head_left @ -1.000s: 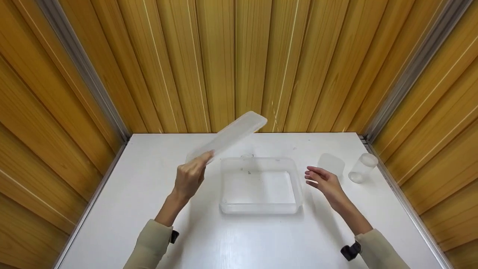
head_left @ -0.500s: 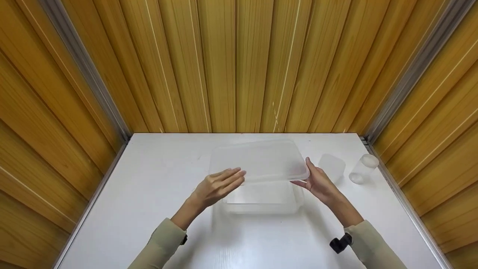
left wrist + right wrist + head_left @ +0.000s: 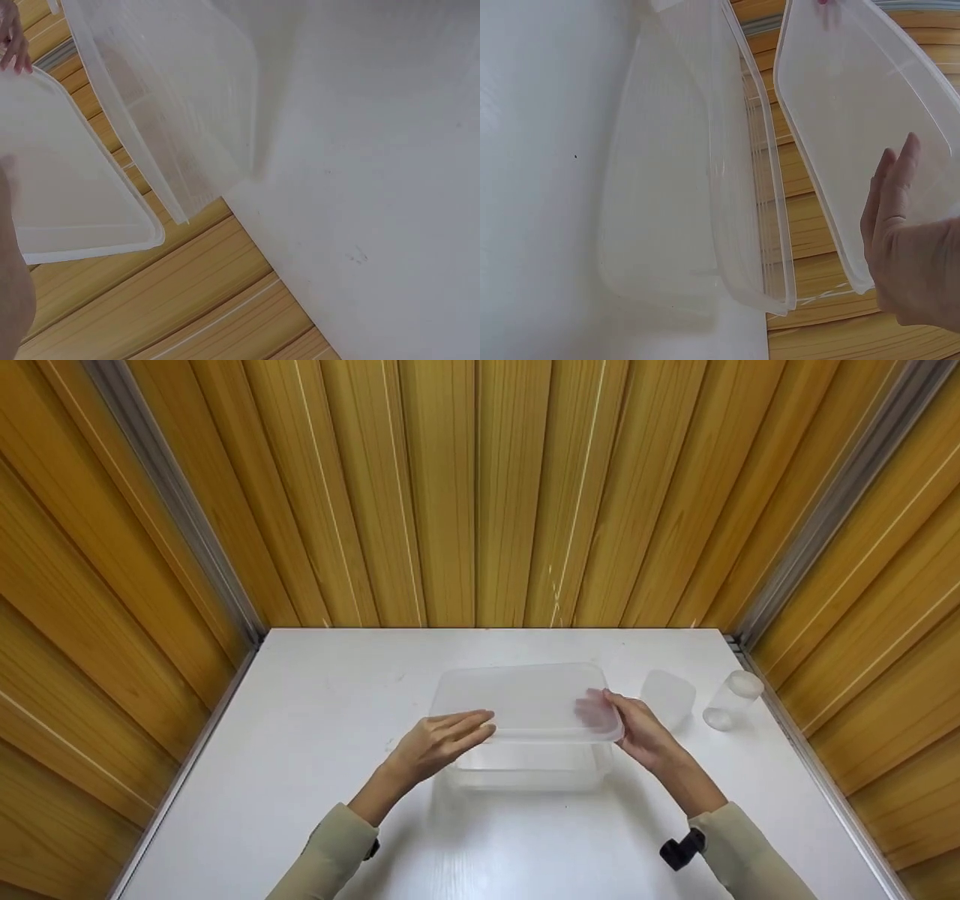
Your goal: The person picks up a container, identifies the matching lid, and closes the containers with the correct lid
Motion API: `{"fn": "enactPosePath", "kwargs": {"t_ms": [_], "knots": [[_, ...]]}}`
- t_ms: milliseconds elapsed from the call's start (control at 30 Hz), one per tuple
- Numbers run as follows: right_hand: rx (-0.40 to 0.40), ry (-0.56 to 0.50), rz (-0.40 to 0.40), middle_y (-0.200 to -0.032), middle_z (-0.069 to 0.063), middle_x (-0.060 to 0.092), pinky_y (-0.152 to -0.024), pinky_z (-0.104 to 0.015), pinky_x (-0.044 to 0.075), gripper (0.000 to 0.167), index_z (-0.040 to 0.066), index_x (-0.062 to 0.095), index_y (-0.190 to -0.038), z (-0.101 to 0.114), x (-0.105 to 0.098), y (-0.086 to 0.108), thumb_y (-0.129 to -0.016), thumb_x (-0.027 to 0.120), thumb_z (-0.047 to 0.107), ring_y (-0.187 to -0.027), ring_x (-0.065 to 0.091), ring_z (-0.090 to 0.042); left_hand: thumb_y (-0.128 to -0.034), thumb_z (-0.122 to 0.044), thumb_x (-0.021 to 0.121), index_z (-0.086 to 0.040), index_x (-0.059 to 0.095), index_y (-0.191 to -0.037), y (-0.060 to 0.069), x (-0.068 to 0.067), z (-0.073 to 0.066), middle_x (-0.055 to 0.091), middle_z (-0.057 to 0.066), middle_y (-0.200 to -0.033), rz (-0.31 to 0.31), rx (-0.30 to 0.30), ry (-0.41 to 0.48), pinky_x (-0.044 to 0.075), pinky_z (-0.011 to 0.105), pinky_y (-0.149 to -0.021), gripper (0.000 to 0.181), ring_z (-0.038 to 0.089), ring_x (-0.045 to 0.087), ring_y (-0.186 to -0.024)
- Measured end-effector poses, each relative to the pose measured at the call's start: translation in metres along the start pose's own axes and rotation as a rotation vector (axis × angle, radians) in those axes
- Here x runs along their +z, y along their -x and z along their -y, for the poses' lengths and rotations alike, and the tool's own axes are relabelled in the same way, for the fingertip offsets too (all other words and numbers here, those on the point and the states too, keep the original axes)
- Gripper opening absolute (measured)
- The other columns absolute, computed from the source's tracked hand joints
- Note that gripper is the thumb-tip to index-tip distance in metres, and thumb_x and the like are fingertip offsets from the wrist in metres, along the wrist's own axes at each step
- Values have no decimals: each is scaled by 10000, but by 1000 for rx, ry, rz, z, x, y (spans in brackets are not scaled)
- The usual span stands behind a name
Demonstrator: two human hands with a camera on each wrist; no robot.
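A translucent rectangular plastic lid (image 3: 525, 697) hangs tilted above a clear rectangular storage box (image 3: 525, 780) on the white table. My right hand (image 3: 641, 731) holds the lid's right end, thumb at the edge, fingers spread beneath and visible through the plastic. At the near left edge, my left hand (image 3: 442, 744) grips the lid with its fingers extended over the top; its thumb is hidden in the head view. The right wrist view shows the lid's rimmed underside (image 3: 855, 112) apart from the box wall (image 3: 742, 187). Much of the box opening lies behind the lid.
A small frosted square piece (image 3: 667, 697) lies right of the box. Beside it, a clear cylindrical container (image 3: 733, 701) lies near the right edge of the white table (image 3: 337, 682). Wood-patterned walls (image 3: 502, 495) surround the table's back and sides.
The lid has swung from a raised diagonal on the left to over the box, then dropped slightly. My right hand has taken hold of its right end; my left hand has moved rightward.
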State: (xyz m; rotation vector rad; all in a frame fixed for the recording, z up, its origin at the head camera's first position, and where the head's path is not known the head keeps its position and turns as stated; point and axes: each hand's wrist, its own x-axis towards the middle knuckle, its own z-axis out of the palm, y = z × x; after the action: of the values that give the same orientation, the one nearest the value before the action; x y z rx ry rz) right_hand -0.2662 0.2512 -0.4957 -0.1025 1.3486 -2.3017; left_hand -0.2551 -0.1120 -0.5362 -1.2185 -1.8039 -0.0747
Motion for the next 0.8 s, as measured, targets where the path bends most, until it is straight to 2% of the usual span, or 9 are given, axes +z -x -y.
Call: {"fn": "enactPosePath", "kwargs": {"t_ms": [67,133,233,300,367,500,567,667,800], "knots": [[-10,-8,5,-1123,-96,772,-902,-320,614,377,-12,584,-1355,-1,-1,0,-1124,354,178,-1039,754,-207,-928,-83,740,-119,678,-1210,0,-2,0,742,31,-1226,41,-61,18,628,251,-750,291,154,752,-1012],[-19,-4,2,-1122,-96,771,-901,-330,616,368,2,594,-1346,-1,-2,-1,-1124,352,166,-1030,758,-218,-819,-168,862,-123,681,-1216,1,-4,1,728,24,-1247,100,-140,57,630,277,-788,438,160,736,-1051],[-30,3,-3,-1119,-92,771,-892,-323,619,365,15,621,-1317,-1,-3,-2,-1124,347,159,-1017,762,-224,-768,-380,893,-143,652,-1286,2,-9,4,680,12,-1328,184,-270,132,614,343,-879,619,177,676,-1165],[-39,-5,-6,-1116,-92,771,-881,-314,621,367,33,647,-1279,-1,-4,-3,-1125,338,157,-1008,765,-229,-792,-481,845,-140,631,-1338,4,-11,6,649,18,-1378,204,-370,219,587,407,-941,679,199,627,-1238],[-52,-12,-1,-1119,-93,770,-880,-310,621,379,59,675,-1236,-1,-4,-4,-1126,325,153,-1008,766,-236,-858,-500,771,-135,623,-1362,6,-12,9,630,27,-1408,189,-498,316,547,467,-1000,640,221,590,-1285],[-72,4,10,-1121,-91,771,-885,-315,621,403,121,709,-1166,-1,-4,-4,-1127,308,140,-1006,766,-245,-987,-343,665,-87,591,-1395,9,-11,14,581,102,-1447,117,-824,490,484,525,-1090,488,299,540,-1335],[-74,23,7,-1124,-83,771,-890,-318,620,390,118,695,-1200,-2,-4,-4,-1127,313,144,-1008,765,-242,-1014,-257,638,-48,552,-1420,9,-10,17,548,162,-1454,102,-992,558,519,527,-1047,465,345,553,-1305],[-71,52,-10,-1133,-67,769,-893,-322,620,373,38,588,-1368,-4,-4,-3,-1126,332,161,-1012,764,-236,-1003,-189,651,26,526,-1422,9,-11,19,579,235,-1378,105,-1214,665,595,446,-897,488,361,629,-1163],[-58,92,-25,-1141,-44,766,-896,-321,618,479,-65,341,-1537,-7,-7,-3,-1126,345,181,-1018,762,-222,-963,-136,689,68,609,-1333,6,-13,20,689,217,-1133,118,-1440,798,572,255,-693,430,210,660,-870]]}}
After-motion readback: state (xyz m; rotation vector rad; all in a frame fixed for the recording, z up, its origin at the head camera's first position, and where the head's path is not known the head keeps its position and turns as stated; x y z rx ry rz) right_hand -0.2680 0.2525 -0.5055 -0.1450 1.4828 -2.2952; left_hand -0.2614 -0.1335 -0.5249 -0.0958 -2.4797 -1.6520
